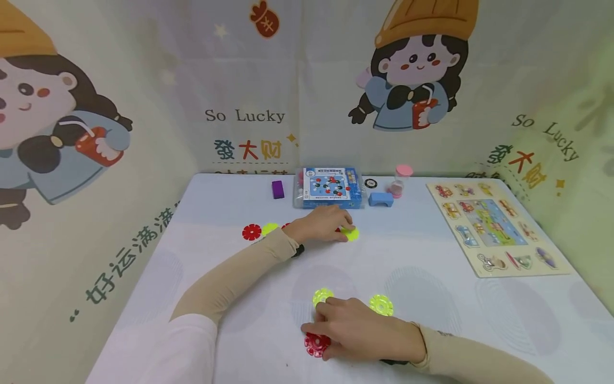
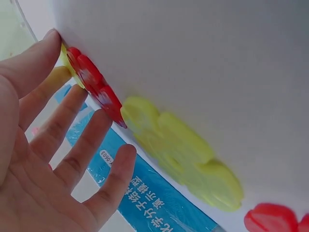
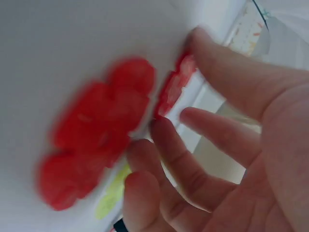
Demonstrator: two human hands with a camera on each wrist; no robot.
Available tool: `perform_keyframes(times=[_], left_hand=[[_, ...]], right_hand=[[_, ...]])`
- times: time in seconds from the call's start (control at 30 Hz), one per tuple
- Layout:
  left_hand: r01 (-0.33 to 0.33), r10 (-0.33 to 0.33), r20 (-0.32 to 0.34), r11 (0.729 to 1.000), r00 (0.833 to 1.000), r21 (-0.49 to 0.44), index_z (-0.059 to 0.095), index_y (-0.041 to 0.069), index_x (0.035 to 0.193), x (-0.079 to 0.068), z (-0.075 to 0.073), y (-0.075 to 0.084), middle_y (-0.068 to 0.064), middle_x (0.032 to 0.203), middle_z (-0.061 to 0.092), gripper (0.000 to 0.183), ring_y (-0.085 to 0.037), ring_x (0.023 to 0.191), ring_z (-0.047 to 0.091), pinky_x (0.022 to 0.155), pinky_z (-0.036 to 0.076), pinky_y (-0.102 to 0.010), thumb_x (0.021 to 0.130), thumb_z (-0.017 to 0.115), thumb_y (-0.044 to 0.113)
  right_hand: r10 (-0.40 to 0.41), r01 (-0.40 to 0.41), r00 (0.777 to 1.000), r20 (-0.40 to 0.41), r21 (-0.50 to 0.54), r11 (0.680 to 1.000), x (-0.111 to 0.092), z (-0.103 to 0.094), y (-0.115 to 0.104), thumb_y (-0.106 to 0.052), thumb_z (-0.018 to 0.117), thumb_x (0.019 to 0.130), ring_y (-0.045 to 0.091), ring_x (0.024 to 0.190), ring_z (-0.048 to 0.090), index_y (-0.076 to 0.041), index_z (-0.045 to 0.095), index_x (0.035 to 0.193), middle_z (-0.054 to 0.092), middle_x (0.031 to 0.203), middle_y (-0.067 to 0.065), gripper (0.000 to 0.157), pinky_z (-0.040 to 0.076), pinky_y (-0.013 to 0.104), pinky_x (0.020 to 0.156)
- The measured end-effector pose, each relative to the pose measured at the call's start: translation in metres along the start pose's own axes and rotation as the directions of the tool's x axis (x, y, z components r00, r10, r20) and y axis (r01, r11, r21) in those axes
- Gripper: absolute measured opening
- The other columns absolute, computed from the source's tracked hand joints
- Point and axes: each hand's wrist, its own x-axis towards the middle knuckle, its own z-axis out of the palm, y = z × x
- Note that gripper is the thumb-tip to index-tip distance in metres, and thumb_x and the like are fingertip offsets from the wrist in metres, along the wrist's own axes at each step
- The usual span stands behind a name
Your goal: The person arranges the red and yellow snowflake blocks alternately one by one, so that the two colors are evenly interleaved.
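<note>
My left hand (image 1: 326,224) is at the right end of a row of notched plastic snowflake discs, near the back. Its thumb and index finger pinch a yellow snowflake disc (image 1: 352,234) by the edges; the other fingers spread loosely. Leftward in that row show a red disc (image 1: 251,232) and a yellow disc (image 1: 270,229); my forearm hides part of it. Nearer the front, my right hand (image 1: 357,329) pinches a red snowflake disc (image 3: 176,84) between thumb and finger. Another red disc (image 3: 101,130) lies close by in the right wrist view. Beyond that hand are two yellow discs (image 1: 323,297).
A boxed molecule model set (image 1: 329,188) stands at the back edge, with a purple block (image 1: 277,190) to its left. On its right are a black-and-white round piece (image 1: 371,183), a blue arch block (image 1: 381,199) and a pink sand timer (image 1: 399,181). A wooden puzzle board (image 1: 496,229) lies at right.
</note>
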Motion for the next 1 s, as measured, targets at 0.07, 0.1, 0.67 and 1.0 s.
perform_keyframes(times=[0.07,0.1,0.67,1.0], left_hand=[[-0.004,0.004,0.0,1.0,1.0,0.005,0.057,0.027,0.13,0.001,0.001,0.0,0.007,0.131,0.056,0.044,-0.014,0.117,0.049,0.092,0.044,-0.029,0.088,0.064,0.041],[-0.004,0.004,0.002,1.0,1.0,0.007,0.057,0.028,0.13,0.001,0.002,0.0,0.008,0.131,0.056,0.044,-0.014,0.117,0.049,0.092,0.044,-0.029,0.088,0.063,0.041],[0.003,-0.003,0.005,1.0,1.0,0.0,0.057,0.025,0.129,0.0,0.0,0.004,0.007,0.132,0.056,0.043,-0.015,0.117,0.049,0.092,0.043,-0.03,0.089,0.064,0.039],[0.015,-0.014,-0.012,1.0,1.0,0.012,0.057,0.028,0.129,0.001,0.003,0.001,0.008,0.131,0.055,0.044,-0.014,0.116,0.049,0.093,0.043,-0.029,0.088,0.064,0.041]], right_hand=[[0.015,-0.015,1.0,0.006,-0.005,1.0,0.004,-0.002,-0.001,-0.054,0.07,0.077,-0.001,0.08,0.045,-0.032,0.064,0.116,0.052,0.09,-0.013,0.044,0.033,0.009,0.056],[0.022,-0.022,1.0,0.006,-0.006,1.0,0.005,-0.002,-0.002,-0.053,0.071,0.076,-0.001,0.08,0.045,-0.032,0.065,0.113,0.052,0.09,-0.012,0.043,0.033,0.009,0.056],[-0.136,0.131,0.99,0.029,0.139,0.982,0.014,-0.001,-0.003,-0.021,0.074,0.072,-0.008,0.072,0.046,-0.027,0.067,0.104,0.053,0.098,-0.011,0.033,0.034,0.002,0.065],[-0.108,0.107,0.994,0.0,0.098,0.989,0.015,-0.005,0.009,-0.032,0.075,0.067,-0.009,0.067,0.044,-0.029,0.067,0.091,0.055,0.088,-0.015,0.025,0.033,0.003,0.062]])
